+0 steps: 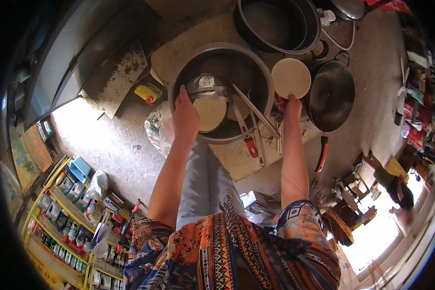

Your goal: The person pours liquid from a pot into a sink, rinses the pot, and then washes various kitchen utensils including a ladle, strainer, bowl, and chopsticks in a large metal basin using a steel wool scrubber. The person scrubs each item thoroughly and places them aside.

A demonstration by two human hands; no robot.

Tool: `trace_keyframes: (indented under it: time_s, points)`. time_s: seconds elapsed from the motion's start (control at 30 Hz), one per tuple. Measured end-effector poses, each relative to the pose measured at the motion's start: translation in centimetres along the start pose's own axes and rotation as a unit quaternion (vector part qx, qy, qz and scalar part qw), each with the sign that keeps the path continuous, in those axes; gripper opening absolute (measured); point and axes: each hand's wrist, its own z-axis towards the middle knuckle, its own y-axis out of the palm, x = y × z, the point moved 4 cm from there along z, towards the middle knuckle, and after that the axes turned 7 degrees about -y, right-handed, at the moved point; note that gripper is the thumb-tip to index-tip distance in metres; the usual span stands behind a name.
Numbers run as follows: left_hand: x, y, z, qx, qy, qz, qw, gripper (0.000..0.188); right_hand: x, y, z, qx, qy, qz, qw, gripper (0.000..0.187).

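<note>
A large metal basin [252, 57] sits in front of me. Inside lie shiny metal bowls [208, 83], a cream-coloured plate [210, 115] and several long-handled utensils, one a red-ended handle [251, 147] reaching over the near rim. My left hand [185, 116] is at the basin's left side, fingers curled beside the bowls' edges; whether it grips a bowl or the basin's rim is hidden. To the right of the basin, my right hand [291, 107] is closed on the near edge of a round cream plate [291, 77], held face up.
A dark wok [331, 99] with a red-and-black handle stands at right. Behind is a large dark pan [278, 24]. A yellow bottle [148, 93] and a clear plastic bag [158, 126] lie at left. Yellow shelves [65, 212] full of bottles fill the lower left. Another person [396, 186] is far right.
</note>
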Motion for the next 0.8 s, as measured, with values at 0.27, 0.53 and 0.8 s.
trace_keyframes:
  time_s: [0.27, 0.53, 0.8]
  points:
    - [-0.7, 1.6, 2.4, -0.049, 0.005, 0.027, 0.998, 0.058, 2.8, -0.3, 2.6, -0.07, 0.083, -0.003, 0.994, 0.028]
    - [-1.1, 0.7, 1.9, -0.025, 0.011, -0.036, 0.999, 0.061, -9.1, 3.6, -7.2, -0.056, -0.175, -0.504, 0.844, 0.042]
    - [0.5, 0.2, 1.7, 0.061, 0.092, -0.066, 0.992, 0.064, -7.8, 16.7, -10.2, -0.375, -0.426, -0.442, 0.694, 0.086]
